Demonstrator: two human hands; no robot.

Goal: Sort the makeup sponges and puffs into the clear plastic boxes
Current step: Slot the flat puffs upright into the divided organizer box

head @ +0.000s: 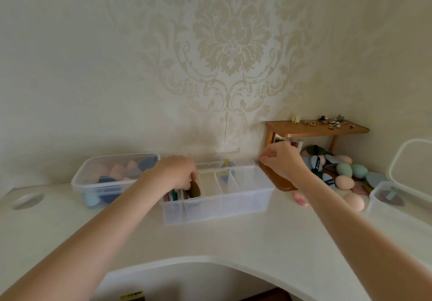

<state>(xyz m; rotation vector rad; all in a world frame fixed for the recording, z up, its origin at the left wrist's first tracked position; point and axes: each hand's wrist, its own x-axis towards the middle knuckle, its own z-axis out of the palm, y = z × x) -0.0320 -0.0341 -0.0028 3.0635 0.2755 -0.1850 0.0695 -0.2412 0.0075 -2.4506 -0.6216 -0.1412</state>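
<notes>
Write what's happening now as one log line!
left hand: setting dark puff into divided box | right hand: empty, above box | loose sponges: waiting

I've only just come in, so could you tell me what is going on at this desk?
A person is sorting makeup sponges. Their left hand sets a dark olive puff into the divided clear box, while the right hand hovers empty. Unsorted sponges lie piled at the right.

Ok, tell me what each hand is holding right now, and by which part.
The left hand pinches a dark olive puff by its top edge, lowering it into the divided clear box. The right hand hovers loosely curled and holds nothing.
</notes>
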